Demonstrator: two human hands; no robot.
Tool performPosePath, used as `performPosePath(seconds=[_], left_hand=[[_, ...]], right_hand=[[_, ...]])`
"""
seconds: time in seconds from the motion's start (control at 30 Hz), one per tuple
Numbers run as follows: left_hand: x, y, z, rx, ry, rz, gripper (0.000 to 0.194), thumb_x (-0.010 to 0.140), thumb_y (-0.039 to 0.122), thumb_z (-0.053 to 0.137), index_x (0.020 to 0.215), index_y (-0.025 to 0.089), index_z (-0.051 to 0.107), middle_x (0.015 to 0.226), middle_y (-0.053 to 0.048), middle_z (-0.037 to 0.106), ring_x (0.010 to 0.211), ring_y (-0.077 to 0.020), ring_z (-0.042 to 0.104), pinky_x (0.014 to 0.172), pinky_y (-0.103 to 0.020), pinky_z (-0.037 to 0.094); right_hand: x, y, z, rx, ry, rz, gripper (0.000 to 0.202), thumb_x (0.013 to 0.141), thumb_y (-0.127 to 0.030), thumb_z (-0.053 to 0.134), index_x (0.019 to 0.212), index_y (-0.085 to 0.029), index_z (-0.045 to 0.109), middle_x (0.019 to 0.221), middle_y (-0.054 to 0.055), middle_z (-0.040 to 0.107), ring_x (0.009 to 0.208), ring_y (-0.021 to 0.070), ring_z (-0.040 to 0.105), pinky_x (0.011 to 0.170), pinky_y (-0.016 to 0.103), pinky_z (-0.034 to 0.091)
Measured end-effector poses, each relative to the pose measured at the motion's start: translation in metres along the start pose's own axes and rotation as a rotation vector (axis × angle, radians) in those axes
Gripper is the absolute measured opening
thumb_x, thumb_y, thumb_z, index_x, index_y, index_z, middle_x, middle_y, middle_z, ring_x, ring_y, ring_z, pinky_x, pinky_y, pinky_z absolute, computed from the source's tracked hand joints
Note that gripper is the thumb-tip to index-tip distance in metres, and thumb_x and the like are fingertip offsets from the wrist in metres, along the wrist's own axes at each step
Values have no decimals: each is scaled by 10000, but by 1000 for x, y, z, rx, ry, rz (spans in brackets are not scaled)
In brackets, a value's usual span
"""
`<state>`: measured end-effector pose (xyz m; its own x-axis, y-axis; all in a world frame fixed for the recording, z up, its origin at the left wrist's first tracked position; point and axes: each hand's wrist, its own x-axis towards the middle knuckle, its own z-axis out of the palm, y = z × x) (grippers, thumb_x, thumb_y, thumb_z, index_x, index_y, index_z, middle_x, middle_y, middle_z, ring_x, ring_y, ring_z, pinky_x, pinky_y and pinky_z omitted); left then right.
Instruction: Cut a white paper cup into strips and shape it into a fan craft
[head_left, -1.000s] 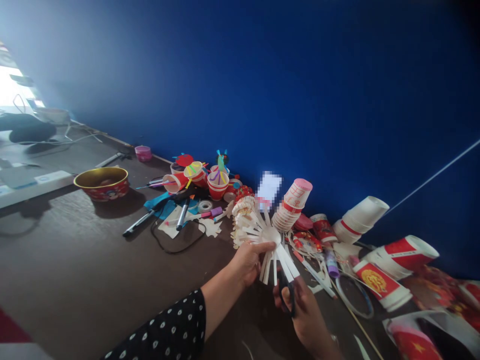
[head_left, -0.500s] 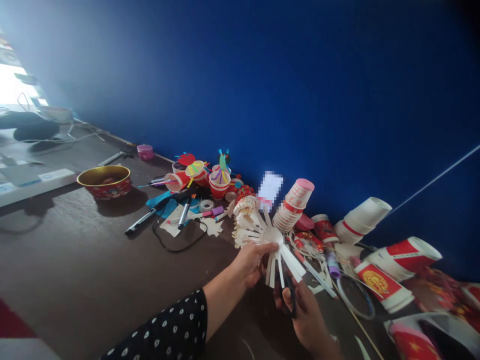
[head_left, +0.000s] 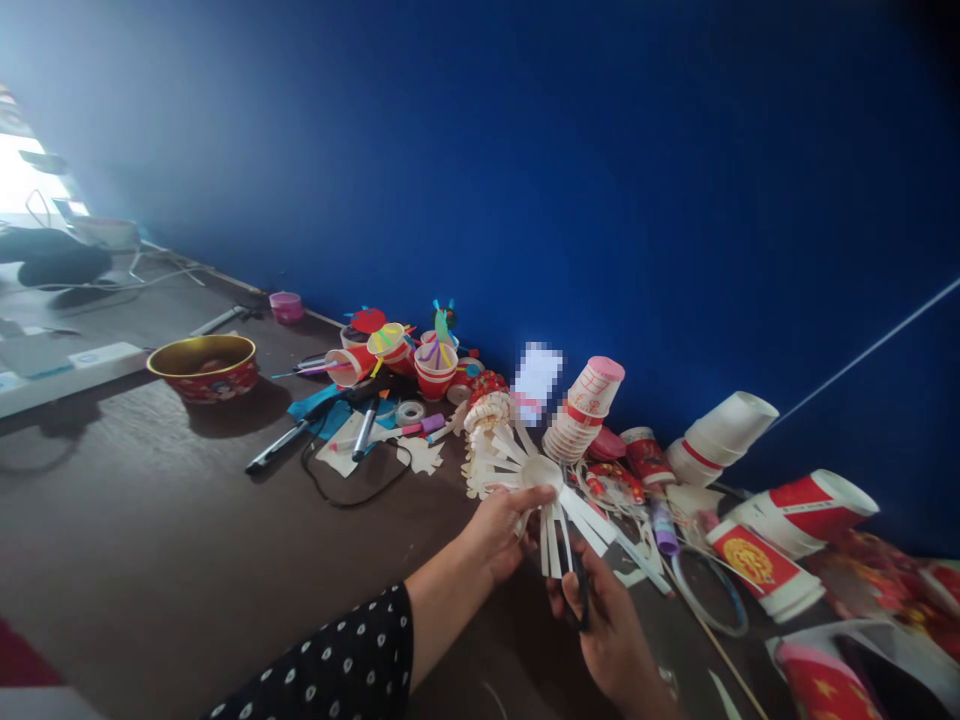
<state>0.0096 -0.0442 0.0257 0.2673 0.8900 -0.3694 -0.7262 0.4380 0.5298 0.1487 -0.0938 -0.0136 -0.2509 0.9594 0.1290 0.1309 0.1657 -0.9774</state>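
Observation:
A white paper cup (head_left: 543, 476) with its wall cut into strips is fanned out round its base. My left hand (head_left: 504, 525) pinches it, thumb on the round base. Black-handled scissors (head_left: 583, 590) are in my right hand (head_left: 611, 625), fingers closed round the handles. Their blades point up among the strips at the lower right of the cup and are mostly hidden. Just behind the cup lies a cream-coloured, ruffled paper piece (head_left: 489, 415). A stack of paper cups (head_left: 585, 410) leans beyond my hands.
To the left stand a red bowl with a gold inside (head_left: 202, 370) and decorated cups (head_left: 435, 365). Markers (head_left: 365, 430), tape (head_left: 410, 413) and paper scraps (head_left: 420, 455) lie nearer. White cups (head_left: 724, 435), a red cup (head_left: 761, 570) and a purple glue stick (head_left: 664, 528) crowd the right. A blue wall (head_left: 525, 200) rises behind.
The scissors have shifted slightly up into the strips, and the lower strips sit a little differently. My left hand keeps its hold on the cup. The whole view has moved slightly.

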Motion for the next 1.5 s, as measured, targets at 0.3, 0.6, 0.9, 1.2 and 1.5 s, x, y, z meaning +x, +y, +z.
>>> performPosePath(seconds=[0.3,0.6,0.9,1.2,1.5], left_hand=[[2,5,0,-6,-10,34,127,696,49,564,818,71,590,535,-32,617,424,-141,561,423,-240,462],[0,9,2,15,-1,42,214,676,39,564,886,64,594,504,-35,614,405,-167,569,475,-276,488],[3,1,-3,20,-17,66,189,632,90,647,813,84,593,588,-42,636,500,-156,595,482,-251,490],[2,4,-2,27,-15,75,162,641,73,626,798,83,591,581,-45,630,477,-154,585,496,-266,492],[4,3,-2,35,12,74,192,644,63,619,834,80,591,576,-43,631,470,-158,585,494,-272,490]], right_hand=[[3,-12,4,-70,7,-33,396,811,-566,467,669,-196,457,577,-1,523,491,111,454,468,233,367],[2,-15,4,-122,16,-78,365,825,-535,470,690,-196,474,550,-16,506,477,108,454,462,225,374],[3,-24,8,-29,45,-20,402,756,-593,523,647,-215,445,533,-6,540,460,123,482,466,242,416],[3,-16,5,-9,56,22,409,748,-603,535,680,-203,482,573,-1,542,471,119,481,466,240,419],[2,-13,4,-47,41,-13,394,791,-571,506,677,-194,480,583,4,544,483,112,481,474,237,406]])
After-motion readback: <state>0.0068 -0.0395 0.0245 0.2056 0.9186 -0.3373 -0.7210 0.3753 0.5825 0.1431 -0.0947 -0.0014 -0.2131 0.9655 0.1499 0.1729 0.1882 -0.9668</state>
